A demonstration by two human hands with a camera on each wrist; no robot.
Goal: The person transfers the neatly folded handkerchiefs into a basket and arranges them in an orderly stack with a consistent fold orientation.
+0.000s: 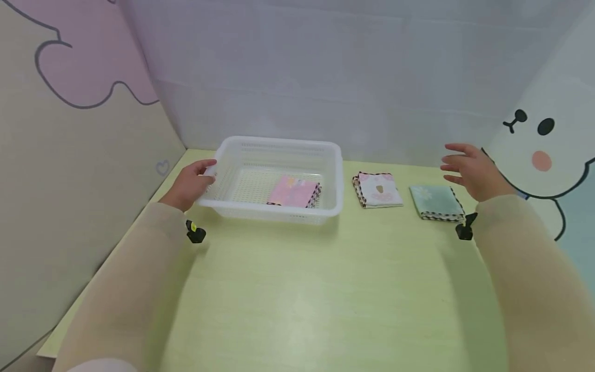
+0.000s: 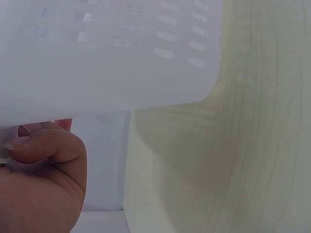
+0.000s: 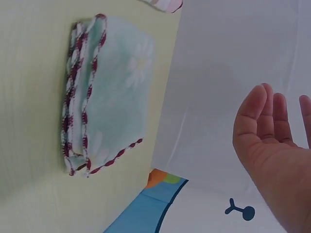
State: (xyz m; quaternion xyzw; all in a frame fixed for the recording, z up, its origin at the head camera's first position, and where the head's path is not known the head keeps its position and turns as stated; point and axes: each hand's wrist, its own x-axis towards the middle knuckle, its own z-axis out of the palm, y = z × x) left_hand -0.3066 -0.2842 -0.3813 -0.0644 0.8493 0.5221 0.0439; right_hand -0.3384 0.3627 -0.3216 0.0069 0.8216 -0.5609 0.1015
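Note:
My left hand (image 1: 189,185) grips the left rim of a white plastic basket (image 1: 279,213), thumb and fingers at its edge; the left wrist view shows the curled thumb (image 2: 43,145) just by the basket wall. Inside the basket lies a folded pink cloth (image 1: 294,191) with a checked edge. Over at the right, my right hand (image 1: 476,170) hovers with its fingers spread and nothing in them. Below and left of it sits a folded light green cloth (image 1: 436,202), flower-patterned with dark red and white stitching in the right wrist view. A folded white and pink cloth (image 1: 378,190) lies between it and the basket.
The pale yellow-green table (image 1: 297,289) backs onto a whitish wall (image 1: 362,77). A partition (image 1: 83,170) with a pink shape closes off the left side. On the right stands a panel with a cartoon face (image 1: 530,150).

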